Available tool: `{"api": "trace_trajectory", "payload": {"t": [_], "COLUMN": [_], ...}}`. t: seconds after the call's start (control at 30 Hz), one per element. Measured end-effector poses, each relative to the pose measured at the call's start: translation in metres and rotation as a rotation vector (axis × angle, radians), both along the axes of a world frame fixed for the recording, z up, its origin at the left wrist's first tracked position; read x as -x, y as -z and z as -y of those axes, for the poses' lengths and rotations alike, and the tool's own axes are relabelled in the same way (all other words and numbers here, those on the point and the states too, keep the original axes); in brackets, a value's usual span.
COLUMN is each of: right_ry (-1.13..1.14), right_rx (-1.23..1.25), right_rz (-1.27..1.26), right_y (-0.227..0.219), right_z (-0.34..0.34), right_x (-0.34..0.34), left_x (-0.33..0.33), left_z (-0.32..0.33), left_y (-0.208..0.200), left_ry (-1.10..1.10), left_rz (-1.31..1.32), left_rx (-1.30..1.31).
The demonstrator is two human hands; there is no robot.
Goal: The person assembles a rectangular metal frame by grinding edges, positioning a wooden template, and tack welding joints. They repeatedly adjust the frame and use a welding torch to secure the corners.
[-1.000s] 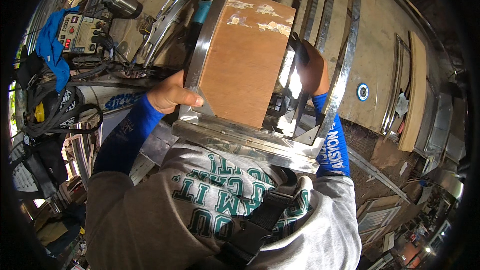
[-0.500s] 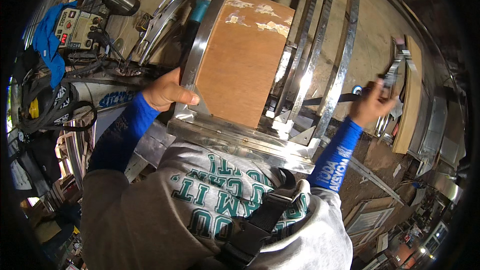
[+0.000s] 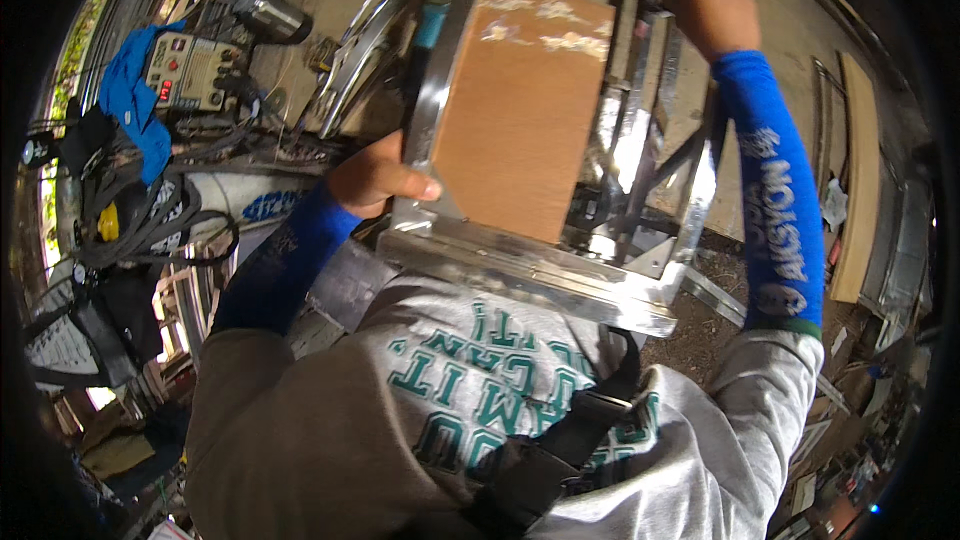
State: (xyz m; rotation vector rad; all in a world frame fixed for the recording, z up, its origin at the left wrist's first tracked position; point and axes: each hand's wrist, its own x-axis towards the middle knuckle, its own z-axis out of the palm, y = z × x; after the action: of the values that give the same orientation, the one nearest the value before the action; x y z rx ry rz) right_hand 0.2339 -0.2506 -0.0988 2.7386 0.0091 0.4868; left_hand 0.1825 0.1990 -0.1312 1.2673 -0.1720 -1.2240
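My left hand [image 3: 375,178] grips the left rail of a shiny metal frame [image 3: 530,275], with its thumb pressed on top near the corner. Inside that corner a small metal gusset plate [image 3: 447,203] shows. A brown plywood board [image 3: 525,125] with peeled pale patches lies on the frame, close to this hand. Far off at the upper right, my right hand [image 3: 715,10] is bent with curled fingers over the frame's long bars. Something dark shows by its fingers, too unclear to name. The frame's near end rests against my body.
A welding machine [image 3: 188,72] with a blue cloth [image 3: 140,105] on it stands at the left, and black cables [image 3: 190,225] coil below. A teal angle grinder [image 3: 430,25] lies beyond the left rail. At the right lies a long wooden plank [image 3: 858,180].
My right hand has swung from the right side, where it carried a blurred metal tool, up to the far bars. My left hand keeps its grip; the view has shifted slightly.
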Motion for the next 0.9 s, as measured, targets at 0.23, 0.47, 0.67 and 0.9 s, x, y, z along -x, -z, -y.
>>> {"api": "trace_trajectory", "payload": {"t": [0.23, 0.47, 0.67, 0.9], "right_ry": [-0.098, 0.35, 0.23, 0.209], "right_rx": [-1.211, -2.199, -2.218, -2.272], "right_rz": [-0.006, -0.581, -0.618, -0.549], "right_y": [-0.023, -0.027, -0.009, -0.012], "right_z": [-0.093, -0.158, -0.155, -0.161], "right_x": [0.108, 0.139, 0.139, 0.143], "left_x": [0.01, 0.008, 0.008, 0.017], "left_z": [0.002, 0.009, 0.002, 0.002], "left_y": [0.01, -0.014, -0.035, -0.048], "left_ry": [-0.017, -0.008, 0.093, 0.051], "left_rz": [-0.089, -0.062, 0.115, 0.081], "left_rx": [0.142, 0.129, -0.199, -0.279]}}
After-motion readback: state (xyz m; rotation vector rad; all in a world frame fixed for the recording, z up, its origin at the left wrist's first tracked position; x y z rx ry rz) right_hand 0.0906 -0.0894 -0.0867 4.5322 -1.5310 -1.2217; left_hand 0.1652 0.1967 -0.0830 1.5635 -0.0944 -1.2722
